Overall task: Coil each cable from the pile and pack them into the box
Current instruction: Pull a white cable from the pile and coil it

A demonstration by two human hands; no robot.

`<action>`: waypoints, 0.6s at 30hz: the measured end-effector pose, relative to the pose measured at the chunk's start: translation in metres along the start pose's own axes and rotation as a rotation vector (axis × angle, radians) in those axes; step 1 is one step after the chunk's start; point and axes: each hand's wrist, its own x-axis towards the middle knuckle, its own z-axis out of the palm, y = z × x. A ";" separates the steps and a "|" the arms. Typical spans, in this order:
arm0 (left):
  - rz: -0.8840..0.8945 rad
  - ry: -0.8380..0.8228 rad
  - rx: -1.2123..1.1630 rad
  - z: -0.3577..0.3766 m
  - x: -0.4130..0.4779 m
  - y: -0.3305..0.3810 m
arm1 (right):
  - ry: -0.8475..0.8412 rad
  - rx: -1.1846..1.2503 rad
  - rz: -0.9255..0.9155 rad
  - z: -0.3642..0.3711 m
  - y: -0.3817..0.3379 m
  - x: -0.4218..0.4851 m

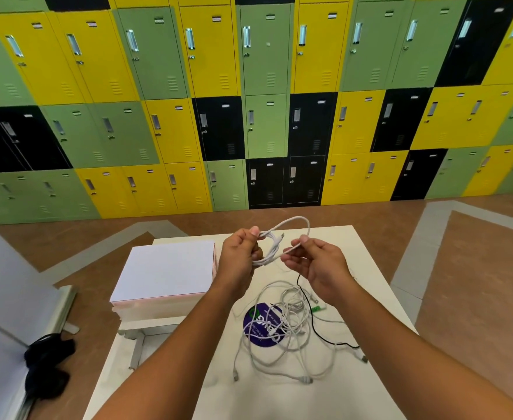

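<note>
**Cable coiled above the pile**

At a white surface (pixel 279 398) before yellow, green and black lockers (pixel 264 86), we hold a white cable (pixel 297 221) above the tangled pile (pixel 285 322). Our left hand (pixel 238 256) grips its loops; our right hand (pixel 319 265) pinches the loose strand. A white box (pixel 167 271) sits at left.

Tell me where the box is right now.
In the head view the white box sits closed on the table's left side, just left of the left hand and up-left of the cable pile.
</note>
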 end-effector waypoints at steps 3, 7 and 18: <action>-0.005 -0.020 0.028 0.001 -0.002 0.000 | 0.003 0.094 0.012 0.007 0.000 -0.002; -0.060 -0.094 -0.015 -0.001 -0.004 0.000 | 0.035 0.173 -0.007 0.010 0.002 -0.002; -0.142 -0.162 -0.094 0.004 -0.007 0.006 | -0.071 0.048 0.076 0.014 0.016 -0.005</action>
